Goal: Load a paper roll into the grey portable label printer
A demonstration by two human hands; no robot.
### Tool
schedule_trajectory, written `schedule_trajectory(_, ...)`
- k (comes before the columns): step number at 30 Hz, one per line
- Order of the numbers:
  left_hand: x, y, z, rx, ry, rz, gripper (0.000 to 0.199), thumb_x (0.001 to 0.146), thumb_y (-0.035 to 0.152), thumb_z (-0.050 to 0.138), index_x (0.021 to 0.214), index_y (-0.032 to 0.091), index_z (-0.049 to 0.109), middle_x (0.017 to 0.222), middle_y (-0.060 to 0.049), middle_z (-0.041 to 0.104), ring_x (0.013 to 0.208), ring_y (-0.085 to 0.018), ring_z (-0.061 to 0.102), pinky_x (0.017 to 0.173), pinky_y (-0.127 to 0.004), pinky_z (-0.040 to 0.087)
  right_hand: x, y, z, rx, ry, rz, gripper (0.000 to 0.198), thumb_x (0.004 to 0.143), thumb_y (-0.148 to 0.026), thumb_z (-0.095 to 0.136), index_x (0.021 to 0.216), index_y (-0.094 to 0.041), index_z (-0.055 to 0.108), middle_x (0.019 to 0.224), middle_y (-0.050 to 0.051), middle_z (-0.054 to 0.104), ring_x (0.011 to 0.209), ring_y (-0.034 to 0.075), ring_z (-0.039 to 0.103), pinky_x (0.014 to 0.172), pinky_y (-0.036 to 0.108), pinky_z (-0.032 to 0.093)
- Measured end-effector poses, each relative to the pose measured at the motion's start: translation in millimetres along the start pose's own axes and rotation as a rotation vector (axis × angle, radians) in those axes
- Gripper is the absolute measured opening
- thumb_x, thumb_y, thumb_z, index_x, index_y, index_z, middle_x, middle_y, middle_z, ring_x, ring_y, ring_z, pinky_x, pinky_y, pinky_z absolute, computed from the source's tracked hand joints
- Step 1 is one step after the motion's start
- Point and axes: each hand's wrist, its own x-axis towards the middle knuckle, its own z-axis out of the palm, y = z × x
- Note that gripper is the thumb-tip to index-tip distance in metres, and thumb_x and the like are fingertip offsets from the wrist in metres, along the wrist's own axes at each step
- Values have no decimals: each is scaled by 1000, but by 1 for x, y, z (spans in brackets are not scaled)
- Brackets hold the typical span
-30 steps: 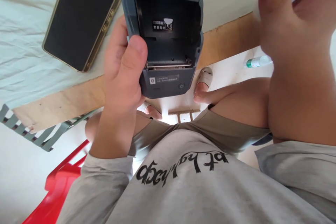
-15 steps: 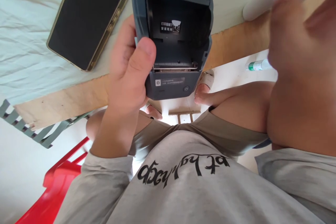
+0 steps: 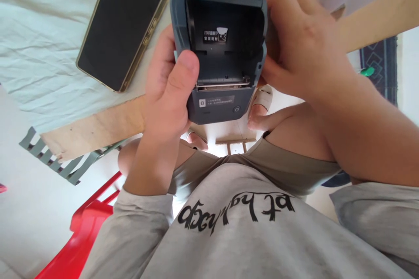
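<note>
Phone (image 3: 122, 26) lay face-up, screen dark, on the pale cloth (image 3: 39, 52) near the table's front edge (image 3: 98, 126) | red chair (image 3: 81, 235) stood below | grey slatted rack (image 3: 55, 161) under the table's edge.

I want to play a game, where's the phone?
The phone lies screen-up at the upper left of the head view, on the pale cloth, just left of the open printer that both hands hold.

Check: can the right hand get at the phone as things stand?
Probably not directly. The right hand is on the printer's right side, and the printer and left hand lie between it and the phone; it would have to let go first.
</note>
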Motion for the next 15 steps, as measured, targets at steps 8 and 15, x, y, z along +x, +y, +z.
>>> schedule_trajectory(8, 8, -19, -12, -94, -55, 120, 40, 85, 42, 81, 113, 15, 72, 126, -8, 74, 128, -32, 67, 120, -49, 52, 9, -14, 3, -58, 3, 40, 69, 89, -32, 40, 158, -35, 36, 164, 0, 27, 148, 19, 42, 130, 35, 37)
schedule_trajectory(15, 2, -6, 3, -66, 61, -59, 55, 74, 45, 89, 120, 21, 71, 141, -1, 68, 157, -32, 42, 129, -41, 46, 31, -20, 3, -156, -43, 137, 66, 91, -39, 31, 156, -30, 37, 152, 9, 38, 142, 27, 44, 119, 48, 41)
